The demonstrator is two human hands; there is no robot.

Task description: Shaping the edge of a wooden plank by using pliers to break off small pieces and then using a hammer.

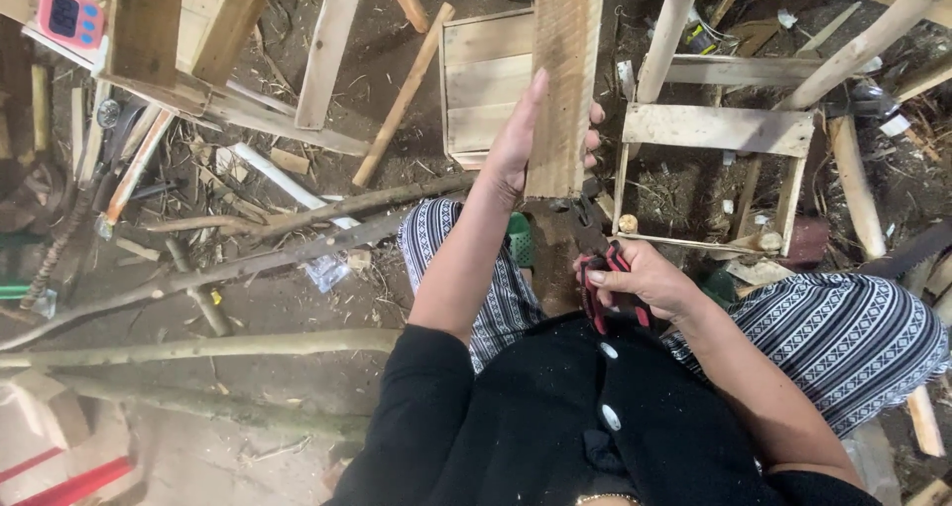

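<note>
Head view: the left hand (pixel 521 139) grips a stiff, rough wooden plank (pixel 563 79) near its bottom end. The right hand (pixel 640 278) is clamped on the red-and-black saw handle (pixel 613 293). The plank looks light.

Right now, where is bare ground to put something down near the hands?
Bare dirt lies left of the left hand, between the thin branches and the long pole. A smaller dirt strip lies above the slanted stick. Around the right hand holding the saw handle, wooden frames crowd everything.
</note>
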